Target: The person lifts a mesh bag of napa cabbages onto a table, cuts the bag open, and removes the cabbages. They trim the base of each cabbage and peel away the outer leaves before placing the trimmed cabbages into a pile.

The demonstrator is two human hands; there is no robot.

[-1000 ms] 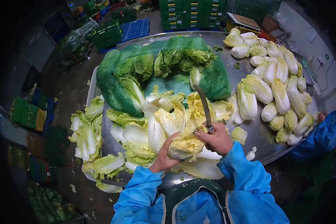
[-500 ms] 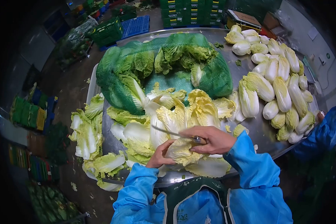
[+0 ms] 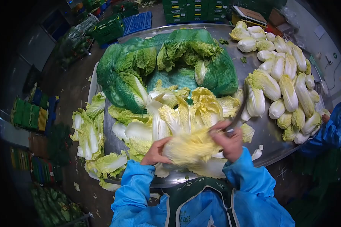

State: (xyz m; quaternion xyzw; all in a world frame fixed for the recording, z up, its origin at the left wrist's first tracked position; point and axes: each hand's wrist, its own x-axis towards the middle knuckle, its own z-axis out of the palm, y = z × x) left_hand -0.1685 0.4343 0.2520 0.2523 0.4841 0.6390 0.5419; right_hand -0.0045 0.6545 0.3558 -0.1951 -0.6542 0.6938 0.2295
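Near the front edge of the metal table, a yellow-white cabbage (image 3: 189, 148), blurred by motion, lies between both hands. My left hand (image 3: 156, 152) grips its left end, the thumb and fingers around it. At its right end, my right hand (image 3: 229, 140) is closed on the handle of a curved knife (image 3: 238, 115), with its fingers also against the cabbage leaves. The blade points up and away. Beyond the hands stand loose yellow leaves (image 3: 206, 108), and behind them an open green net bag (image 3: 178, 84) holds leafy green cabbages (image 3: 140, 62).
Trimmed cabbages (image 3: 278, 83) are heaped on the right of the metal table (image 3: 267, 142). Discarded leaves (image 3: 88, 132) hang over the left edge. At the right, another person's blue sleeve (image 3: 334, 123) shows. Green crates (image 3: 195, 11) stand behind the table.
The cabbage has turned and now shows its length. My right hand has moved right and up, and the knife blade has swung from pointing left to pointing up.
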